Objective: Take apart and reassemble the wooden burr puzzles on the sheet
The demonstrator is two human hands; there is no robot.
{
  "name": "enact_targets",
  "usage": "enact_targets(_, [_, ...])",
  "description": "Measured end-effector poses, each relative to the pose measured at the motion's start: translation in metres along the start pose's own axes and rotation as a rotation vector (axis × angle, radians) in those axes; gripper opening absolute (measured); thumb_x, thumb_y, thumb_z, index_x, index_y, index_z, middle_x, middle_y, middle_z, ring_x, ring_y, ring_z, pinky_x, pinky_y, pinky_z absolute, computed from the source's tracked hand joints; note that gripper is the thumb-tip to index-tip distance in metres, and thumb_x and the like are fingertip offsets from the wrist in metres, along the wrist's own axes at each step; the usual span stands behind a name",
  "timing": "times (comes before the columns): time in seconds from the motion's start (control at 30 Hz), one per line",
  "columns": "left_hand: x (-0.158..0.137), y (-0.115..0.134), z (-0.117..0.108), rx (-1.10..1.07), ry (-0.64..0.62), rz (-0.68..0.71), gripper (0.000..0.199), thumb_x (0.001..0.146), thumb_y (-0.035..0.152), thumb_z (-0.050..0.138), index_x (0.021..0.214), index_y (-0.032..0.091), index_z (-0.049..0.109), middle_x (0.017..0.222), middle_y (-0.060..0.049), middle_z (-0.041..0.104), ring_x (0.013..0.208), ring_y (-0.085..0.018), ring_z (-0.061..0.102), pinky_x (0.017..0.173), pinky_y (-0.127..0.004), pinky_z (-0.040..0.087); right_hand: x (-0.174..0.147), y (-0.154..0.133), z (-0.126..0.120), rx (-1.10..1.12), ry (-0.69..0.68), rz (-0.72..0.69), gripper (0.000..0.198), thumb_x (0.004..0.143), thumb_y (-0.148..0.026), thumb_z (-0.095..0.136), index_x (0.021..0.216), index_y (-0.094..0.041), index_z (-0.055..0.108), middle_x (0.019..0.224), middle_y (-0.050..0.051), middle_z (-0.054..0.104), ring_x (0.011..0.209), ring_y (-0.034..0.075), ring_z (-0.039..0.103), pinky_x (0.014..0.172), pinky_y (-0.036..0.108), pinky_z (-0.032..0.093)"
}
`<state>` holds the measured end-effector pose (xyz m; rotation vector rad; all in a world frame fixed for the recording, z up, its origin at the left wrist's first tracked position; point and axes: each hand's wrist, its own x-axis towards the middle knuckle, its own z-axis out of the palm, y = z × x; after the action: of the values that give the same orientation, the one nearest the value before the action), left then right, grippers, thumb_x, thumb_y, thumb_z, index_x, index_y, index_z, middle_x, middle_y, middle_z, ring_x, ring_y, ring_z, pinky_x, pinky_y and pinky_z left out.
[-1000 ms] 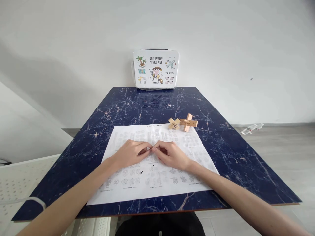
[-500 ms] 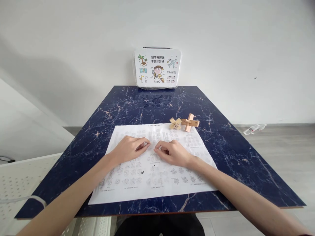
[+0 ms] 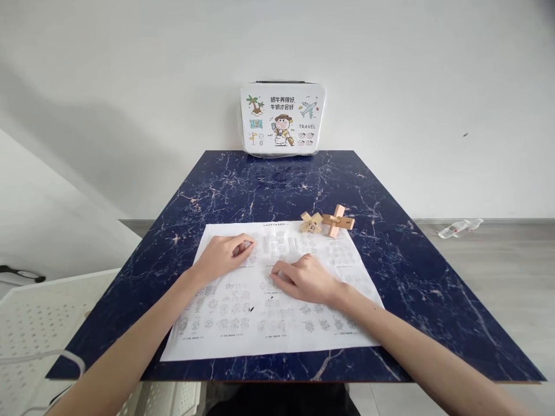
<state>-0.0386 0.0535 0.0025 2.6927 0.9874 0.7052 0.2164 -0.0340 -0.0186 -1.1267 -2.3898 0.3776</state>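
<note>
A large white sheet of paper (image 3: 260,341) printed with small diagrams lies on the dark blue marbled table (image 3: 243,190). My left hand (image 3: 221,256) rests over its upper left part, thumb and forefinger pinched together; anything between them is too small to make out. Closer to me, over the sheet's middle, my right hand (image 3: 307,279) has its fingers curled and its fingertips close together near the paper. What they hold, if anything, is hidden. Beyond the right hand, a pale wooden star-shaped puzzle (image 3: 311,222) and a wooden cross-shaped puzzle (image 3: 337,221) stand at the sheet's top right edge.
A white case (image 3: 282,121) with cartoon prints leans against the wall at the table's far edge. Two small dark marks or bits (image 3: 251,309) show on the sheet. A white perforated surface (image 3: 56,294) stands at the left; a clear bottle (image 3: 459,227) lies on the floor at right.
My hands, nearly fingertip to fingertip with a thin line between them before, are now farther apart. The left has drawn back to the left and away from me. The view has shifted slightly.
</note>
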Motion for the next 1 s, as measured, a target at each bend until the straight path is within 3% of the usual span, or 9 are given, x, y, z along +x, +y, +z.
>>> enact_targets(0.3, [0.0038, -0.0063, 0.002, -0.029, 0.005, -0.092, 0.022, 0.104, 0.038, 0.058, 0.102, 0.022, 0.072, 0.062, 0.007, 0.059, 0.053, -0.009, 0.053, 0.057, -0.021, 0.042, 0.0023, 0.0016, -0.0003, -0.006, 0.002, 0.016, 0.037, 0.107, -0.035, 0.041, 0.091, -0.02, 0.07, 0.05, -0.003, 0.048, 0.046, 0.012, 0.031, 0.053, 0.03, 0.017])
enact_targets(1.0, [0.0034, -0.0001, 0.0021, -0.032, -0.038, -0.032, 0.024, 0.104, 0.04, 0.054, 0.102, 0.023, 0.071, 0.063, 0.005, 0.062, 0.054, -0.011, 0.057, 0.054, -0.022, 0.041, 0.0, 0.003, -0.0001, 0.116, 0.042, 0.059, 0.031, 0.106, -0.035, 0.044, 0.092, -0.022, 0.069, 0.054, -0.004, 0.052, 0.047, 0.012, 0.04, 0.055, 0.03, 0.027])
